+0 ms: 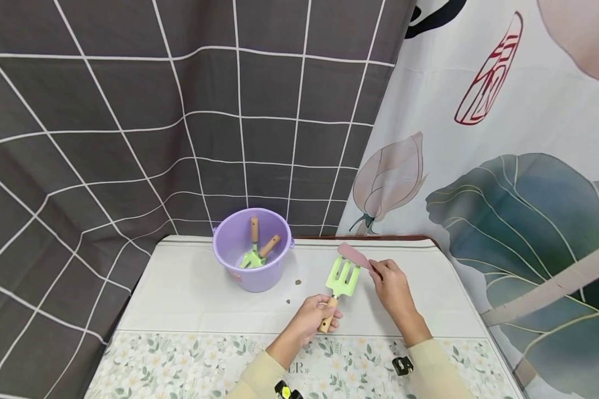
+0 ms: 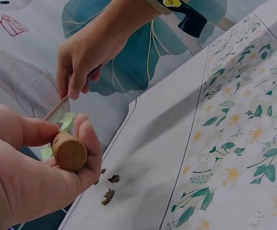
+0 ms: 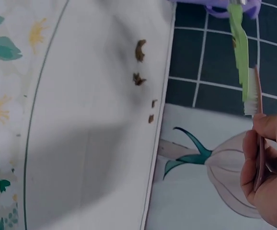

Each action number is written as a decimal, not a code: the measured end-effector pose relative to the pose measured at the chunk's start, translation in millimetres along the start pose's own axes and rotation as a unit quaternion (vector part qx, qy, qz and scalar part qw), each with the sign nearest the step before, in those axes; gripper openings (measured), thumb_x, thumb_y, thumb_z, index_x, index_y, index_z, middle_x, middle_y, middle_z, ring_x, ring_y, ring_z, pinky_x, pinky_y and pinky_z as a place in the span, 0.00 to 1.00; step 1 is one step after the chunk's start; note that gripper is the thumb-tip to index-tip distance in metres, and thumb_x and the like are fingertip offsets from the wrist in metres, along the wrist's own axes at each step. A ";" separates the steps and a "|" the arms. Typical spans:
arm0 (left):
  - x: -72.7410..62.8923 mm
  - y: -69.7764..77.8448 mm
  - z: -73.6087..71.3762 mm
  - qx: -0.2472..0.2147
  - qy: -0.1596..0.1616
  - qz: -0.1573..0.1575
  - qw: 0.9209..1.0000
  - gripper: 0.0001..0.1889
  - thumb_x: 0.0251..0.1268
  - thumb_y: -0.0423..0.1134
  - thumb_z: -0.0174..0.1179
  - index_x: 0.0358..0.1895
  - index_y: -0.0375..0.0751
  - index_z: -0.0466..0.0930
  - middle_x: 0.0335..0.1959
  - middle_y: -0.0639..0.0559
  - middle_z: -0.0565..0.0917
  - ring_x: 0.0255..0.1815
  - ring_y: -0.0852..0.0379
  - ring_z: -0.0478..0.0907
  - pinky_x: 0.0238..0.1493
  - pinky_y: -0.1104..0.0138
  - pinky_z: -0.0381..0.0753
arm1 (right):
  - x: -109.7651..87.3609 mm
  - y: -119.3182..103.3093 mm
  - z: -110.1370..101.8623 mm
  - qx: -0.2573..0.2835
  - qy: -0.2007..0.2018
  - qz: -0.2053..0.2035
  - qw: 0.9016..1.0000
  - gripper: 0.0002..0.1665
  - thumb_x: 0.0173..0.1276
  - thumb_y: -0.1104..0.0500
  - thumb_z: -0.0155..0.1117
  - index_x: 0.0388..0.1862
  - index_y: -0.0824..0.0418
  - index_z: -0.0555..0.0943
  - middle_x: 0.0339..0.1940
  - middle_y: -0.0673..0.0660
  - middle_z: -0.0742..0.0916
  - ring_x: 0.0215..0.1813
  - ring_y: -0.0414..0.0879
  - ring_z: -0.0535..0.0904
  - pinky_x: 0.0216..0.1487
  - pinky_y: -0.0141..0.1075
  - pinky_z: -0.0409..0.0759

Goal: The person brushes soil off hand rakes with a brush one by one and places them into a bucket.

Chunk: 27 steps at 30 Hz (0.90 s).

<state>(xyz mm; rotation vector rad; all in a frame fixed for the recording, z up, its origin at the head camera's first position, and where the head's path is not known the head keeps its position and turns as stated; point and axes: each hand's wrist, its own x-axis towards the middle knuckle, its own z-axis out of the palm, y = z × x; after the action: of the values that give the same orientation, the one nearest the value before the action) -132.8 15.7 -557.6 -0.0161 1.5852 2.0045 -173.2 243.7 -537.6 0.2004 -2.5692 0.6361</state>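
My left hand (image 1: 309,320) grips the wooden handle (image 2: 70,152) of a small light-green garden fork (image 1: 340,284), its tines pointing away from me above the table. In my right hand (image 1: 393,288) is a pink brush (image 1: 353,255) with white bristles (image 3: 252,94), pinched by its handle. Those bristles lie against the fork's tines, seen edge-on in the right wrist view. Beneath the tools, several brown dirt crumbs (image 3: 140,51) are scattered on the white tabletop.
A purple bucket (image 1: 260,281) stands at the table's back left, holding two green tools with wooden handles (image 1: 269,246). Flowered cloth (image 1: 179,360) covers the near part of the table. A dark gridded curtain (image 1: 209,138) and a white printed one hang behind.
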 end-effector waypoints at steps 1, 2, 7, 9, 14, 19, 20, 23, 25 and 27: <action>0.4 0.0 -0.4 0.006 0.004 -0.002 1.000 0.18 0.79 0.32 0.50 0.64 0.24 0.70 0.41 0.42 0.86 0.33 0.58 0.81 0.35 0.70 0.87 | -0.2 0.9 -2.0 0.002 0.002 0.001 1.000 0.16 0.67 0.68 0.72 0.53 0.69 0.87 0.41 0.63 0.85 0.40 0.54 0.85 0.38 0.46 0.88; 0.5 0.2 -0.7 0.010 0.007 -0.005 1.000 0.18 0.79 0.32 0.50 0.64 0.23 0.70 0.41 0.42 0.86 0.33 0.58 0.80 0.35 0.70 0.86 | -0.4 1.7 -4.1 0.005 0.003 0.003 1.000 0.16 0.67 0.68 0.72 0.53 0.69 0.87 0.41 0.63 0.85 0.39 0.53 0.85 0.37 0.46 0.88; 3.6 1.4 -1.2 -0.005 0.012 -0.006 1.000 0.19 0.78 0.35 0.52 0.62 0.22 0.73 0.33 0.48 0.84 0.27 0.62 0.74 0.24 0.77 0.77 | -1.9 4.2 -14.7 0.012 0.004 0.014 1.000 0.16 0.67 0.69 0.72 0.53 0.68 0.87 0.41 0.62 0.85 0.38 0.51 0.83 0.34 0.44 0.86; 5.5 1.1 -0.9 -0.011 0.013 0.001 1.000 0.19 0.77 0.36 0.54 0.60 0.22 0.74 0.30 0.51 0.82 0.23 0.65 0.72 0.21 0.79 0.73 | -2.2 4.7 -19.0 0.014 0.009 0.015 1.000 0.16 0.66 0.69 0.72 0.53 0.68 0.87 0.41 0.62 0.85 0.38 0.50 0.83 0.33 0.43 0.86; 8.0 1.1 -1.2 -0.022 0.021 0.016 0.999 0.17 0.76 0.34 0.58 0.58 0.23 0.74 0.26 0.52 0.82 0.20 0.67 0.70 0.17 0.81 0.70 | -2.2 5.4 -28.9 0.022 0.032 0.010 0.999 0.16 0.65 0.70 0.73 0.52 0.67 0.88 0.39 0.61 0.86 0.35 0.48 0.80 0.30 0.41 0.82; 7.5 0.5 -4.0 -0.028 0.018 0.016 0.999 0.19 0.77 0.35 0.57 0.60 0.23 0.72 0.28 0.51 0.85 0.20 0.66 0.71 0.18 0.80 0.72 | -4.8 5.6 -35.1 0.027 0.034 0.006 0.999 0.16 0.64 0.70 0.74 0.52 0.66 0.88 0.38 0.60 0.86 0.33 0.46 0.78 0.28 0.36 0.78; 7.1 0.3 -4.5 -0.024 0.016 0.018 0.999 0.19 0.78 0.37 0.57 0.60 0.23 0.73 0.29 0.51 0.86 0.21 0.66 0.72 0.19 0.80 0.73 | -5.5 5.6 -36.1 0.028 0.034 0.005 0.999 0.16 0.64 0.70 0.74 0.51 0.66 0.88 0.38 0.60 0.86 0.33 0.46 0.77 0.28 0.35 0.78; 6.1 0.1 -5.3 -0.018 0.013 0.021 1.000 0.18 0.80 0.41 0.55 0.56 0.26 0.77 0.33 0.51 0.87 0.23 0.65 0.74 0.22 0.79 0.76 | -7.7 5.9 -38.9 0.028 0.032 0.004 0.999 0.16 0.64 0.70 0.74 0.51 0.66 0.88 0.38 0.60 0.86 0.33 0.45 0.77 0.27 0.34 0.77; 5.9 0.9 -5.3 -0.020 0.014 0.021 0.999 0.18 0.81 0.43 0.55 0.54 0.27 0.79 0.34 0.50 0.86 0.24 0.65 0.74 0.24 0.78 0.77 | -8.9 6.3 -40.2 0.026 0.028 0.005 0.999 0.16 0.64 0.70 0.74 0.51 0.66 0.89 0.39 0.60 0.86 0.33 0.45 0.77 0.27 0.34 0.78; 6.4 2.0 -5.0 -0.024 0.015 0.019 0.999 0.19 0.82 0.43 0.53 0.54 0.26 0.80 0.35 0.51 0.85 0.25 0.64 0.75 0.25 0.78 0.78 | -10.0 7.0 -41.2 0.024 0.021 0.008 0.999 0.16 0.65 0.69 0.73 0.52 0.65 0.88 0.39 0.60 0.86 0.33 0.45 0.77 0.27 0.33 0.77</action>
<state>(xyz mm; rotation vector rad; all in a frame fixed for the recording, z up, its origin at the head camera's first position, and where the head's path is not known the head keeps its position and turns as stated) -140.7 13.7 -559.5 -0.0359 1.5653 2.0803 -149.0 269.6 -513.3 0.1801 -2.5186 0.7018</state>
